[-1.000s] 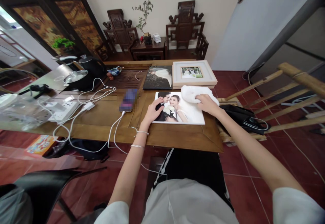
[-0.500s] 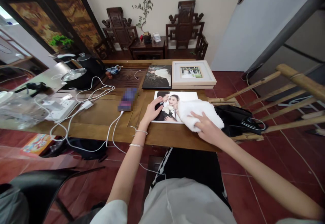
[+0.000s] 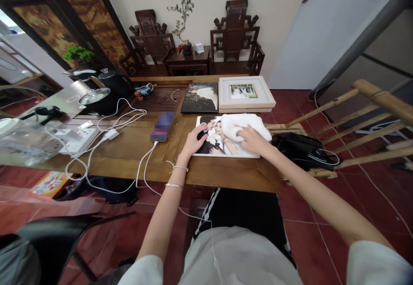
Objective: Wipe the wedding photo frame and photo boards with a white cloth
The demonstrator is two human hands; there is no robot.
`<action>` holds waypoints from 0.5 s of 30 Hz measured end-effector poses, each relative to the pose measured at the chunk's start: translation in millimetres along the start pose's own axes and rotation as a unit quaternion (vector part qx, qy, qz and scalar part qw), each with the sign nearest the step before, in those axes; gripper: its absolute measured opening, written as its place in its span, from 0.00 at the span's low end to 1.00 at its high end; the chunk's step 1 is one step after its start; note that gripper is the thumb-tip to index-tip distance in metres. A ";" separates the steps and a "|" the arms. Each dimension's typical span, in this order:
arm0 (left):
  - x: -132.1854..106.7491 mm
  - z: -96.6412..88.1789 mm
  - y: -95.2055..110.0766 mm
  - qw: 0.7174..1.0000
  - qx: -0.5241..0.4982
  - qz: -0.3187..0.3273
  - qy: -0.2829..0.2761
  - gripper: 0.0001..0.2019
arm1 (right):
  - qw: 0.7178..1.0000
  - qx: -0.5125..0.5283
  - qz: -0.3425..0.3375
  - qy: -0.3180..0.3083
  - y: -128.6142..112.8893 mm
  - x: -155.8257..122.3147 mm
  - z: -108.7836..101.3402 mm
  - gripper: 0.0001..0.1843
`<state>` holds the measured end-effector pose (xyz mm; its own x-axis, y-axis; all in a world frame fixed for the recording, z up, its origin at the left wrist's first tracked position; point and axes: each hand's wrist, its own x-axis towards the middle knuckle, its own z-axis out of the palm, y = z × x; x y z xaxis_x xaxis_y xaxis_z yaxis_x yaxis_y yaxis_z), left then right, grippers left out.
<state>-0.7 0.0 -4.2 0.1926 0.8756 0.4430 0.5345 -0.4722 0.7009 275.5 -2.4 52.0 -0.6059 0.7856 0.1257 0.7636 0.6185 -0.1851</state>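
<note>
A wedding photo print (image 3: 217, 140) lies flat near the front edge of the wooden table (image 3: 129, 147). My left hand (image 3: 194, 140) rests on its left edge, fingers spread, pressing it down. My right hand (image 3: 253, 140) is closed on a white cloth (image 3: 244, 123), which lies on the upper right part of the print. Silver bracelets circle my left wrist.
Behind the print lie a dark photo panel (image 3: 200, 97) and a white framed picture (image 3: 245, 93). A phone (image 3: 163, 126), a power strip (image 3: 77, 140) with white cables, and a kettle (image 3: 111, 88) sit to the left. A black bag (image 3: 306, 153) rests on a bamboo chair at right.
My right hand swept the cloth from the print's upper right down to its lower right corner, then back up toward the top. My left hand stayed put.
</note>
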 end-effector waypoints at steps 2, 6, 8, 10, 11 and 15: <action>0.0 -0.2 0.0 1.000 -0.002 -0.002 -0.003 0.17 | 1.000 -0.009 0.017 0.000 9.4 20.2 -2.1 0.22; 0.1 -0.1 -0.8 1.000 -0.008 -0.010 -0.004 0.17 | 0.999 -0.014 0.047 0.012 22.1 45.1 -4.5 0.23; -0.1 0.0 -1.1 1.000 -0.011 -0.010 -0.004 0.17 | 0.998 -0.016 0.051 0.015 24.1 48.8 -4.2 0.23; -0.2 -0.1 -1.2 1.000 -0.014 -0.007 -0.003 0.17 | 0.999 -0.016 0.044 0.019 23.1 46.4 -3.1 0.23; -0.3 -0.1 -1.1 1.000 -0.015 -0.004 -0.002 0.17 | 0.999 -0.017 0.038 0.021 21.4 42.8 -2.2 0.23; -0.3 -0.1 -0.6 1.000 -0.011 0.000 -0.001 0.17 | 1.000 -0.013 -0.003 0.022 8.9 11.0 3.6 0.20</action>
<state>-1.2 -0.1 -4.7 0.1950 0.8757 0.4417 0.5155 -0.4747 0.7134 274.8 11.6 48.3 -0.6007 0.7813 0.1692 0.7660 0.6231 -0.1580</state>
